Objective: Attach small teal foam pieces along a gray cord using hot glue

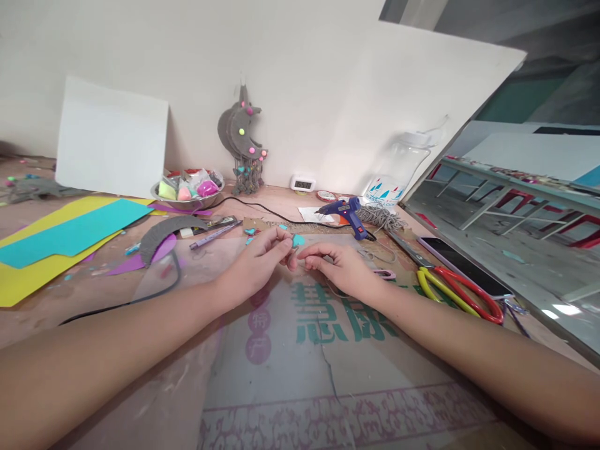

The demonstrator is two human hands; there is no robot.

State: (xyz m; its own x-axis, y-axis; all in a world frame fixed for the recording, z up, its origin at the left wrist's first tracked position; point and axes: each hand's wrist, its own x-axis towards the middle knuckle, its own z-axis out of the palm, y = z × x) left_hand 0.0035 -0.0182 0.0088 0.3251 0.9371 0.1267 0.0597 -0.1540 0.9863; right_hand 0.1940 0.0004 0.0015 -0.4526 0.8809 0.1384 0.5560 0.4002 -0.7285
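My left hand (261,257) and my right hand (335,262) meet over the middle of the table, fingers curled. Between their fingertips they pinch a small teal cut-out piece (298,240). Two more small teal pieces (250,232) lie just beyond my left hand. A blue glue gun (347,214) rests on its stand behind my right hand, its black cord running left across the table.
Teal (70,234) and yellow (28,275) foam sheets lie at left, beside a grey crescent (166,230). A metal bowl (186,190), a grey moon ornament (241,137) and a plastic jar (398,169) stand at the back. Scissors (462,294) and a phone (462,265) lie at right.
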